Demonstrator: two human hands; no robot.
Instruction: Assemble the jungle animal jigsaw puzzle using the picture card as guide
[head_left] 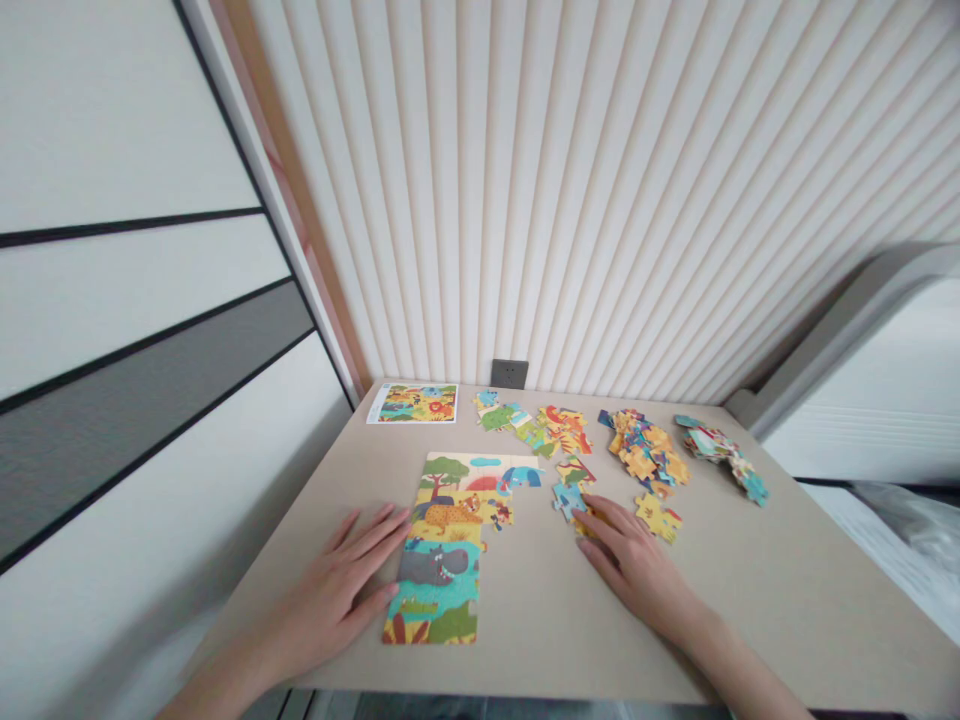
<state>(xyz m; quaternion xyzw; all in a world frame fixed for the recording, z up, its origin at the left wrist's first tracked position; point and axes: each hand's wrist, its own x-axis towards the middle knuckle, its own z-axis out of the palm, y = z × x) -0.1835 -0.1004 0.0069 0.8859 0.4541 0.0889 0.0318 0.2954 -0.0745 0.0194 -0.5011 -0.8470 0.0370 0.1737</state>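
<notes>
A partly joined animal jigsaw [448, 540] lies on the beige table [540, 610]. My left hand [341, 590] lies flat and open on the table, its fingertips touching the jigsaw's left edge. My right hand [634, 565] rests flat with fingers stretched out over a yellow loose piece [587, 522], just below a blue piece [568, 497]. Another yellow piece [658, 516] lies to its right.
Heaps of loose pieces [645, 448] lie along the back of the table, with a smaller heap [724, 452] at the right. A reference picture card [414, 403] sits back left. A wall socket [509, 374] is on the ribbed wall.
</notes>
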